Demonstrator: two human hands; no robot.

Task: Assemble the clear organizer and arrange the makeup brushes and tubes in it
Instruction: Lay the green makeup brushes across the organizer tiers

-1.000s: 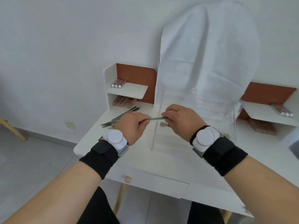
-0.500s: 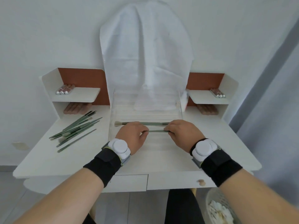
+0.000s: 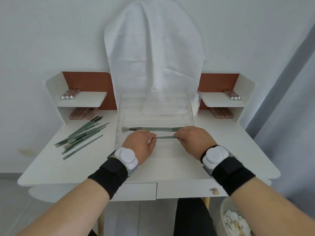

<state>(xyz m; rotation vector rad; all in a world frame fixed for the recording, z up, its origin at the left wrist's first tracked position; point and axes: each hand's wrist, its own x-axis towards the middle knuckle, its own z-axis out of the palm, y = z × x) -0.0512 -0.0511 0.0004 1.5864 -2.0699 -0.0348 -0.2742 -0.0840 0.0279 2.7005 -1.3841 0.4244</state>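
Observation:
A clear stepped organizer (image 3: 154, 114) stands in the middle of the white vanity table (image 3: 235, 150). One green-handled brush (image 3: 150, 128) lies across a lower step, bristles to the left. Just in front of it, my left hand (image 3: 139, 144) and my right hand (image 3: 191, 139) pinch the two ends of a second green brush (image 3: 165, 137), held level over the step below. Several more green brushes (image 3: 81, 135) lie in a loose pile on the table's left side. Silver-capped tubes rest on the left shelf (image 3: 69, 95) and on the right shelf (image 3: 232, 95).
A white cloth (image 3: 153, 48) covers the mirror behind the organizer. Brown tubes (image 3: 81, 113) lie under the left shelf, and more brown tubes (image 3: 220, 112) under the right one. A bin with white scraps (image 3: 237, 220) stands on the floor at the lower right, below the table's drawers.
A second ago the view faced the table's left end; it has swung to face the organizer squarely. Both hands have carried the brush down to the organizer's lower steps.

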